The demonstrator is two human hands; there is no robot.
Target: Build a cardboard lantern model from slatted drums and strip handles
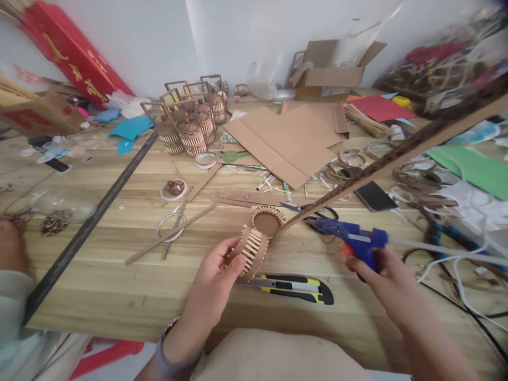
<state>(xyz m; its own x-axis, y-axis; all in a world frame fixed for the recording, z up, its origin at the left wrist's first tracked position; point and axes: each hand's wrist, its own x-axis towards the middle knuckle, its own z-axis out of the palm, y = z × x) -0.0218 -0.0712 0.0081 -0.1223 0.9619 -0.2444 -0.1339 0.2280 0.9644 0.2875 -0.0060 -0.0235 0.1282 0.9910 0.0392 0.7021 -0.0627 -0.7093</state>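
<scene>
My left hand (pixel 216 270) is closed on a small round slatted cardboard basket (pixel 252 251), held on its side just above the wooden table (pixel 130 286). My right hand (pixel 379 275) grips a blue hot glue gun (pixel 355 241) whose nozzle points left toward the basket. A second round slatted ring (pixel 268 219) lies on the table just behind the held one. A long brown cardboard strip (pixel 397 156) runs from that ring up to the right edge.
A yellow-and-black utility knife (pixel 289 286) lies below the basket. Black scissors (pixel 321 214), a phone (pixel 374 196), flat cardboard sheets (pixel 289 140), finished lanterns (pixel 192 127), an open box (pixel 329 71) and cables at the right crowd the table. Another person's arm (pixel 11 248) is at left.
</scene>
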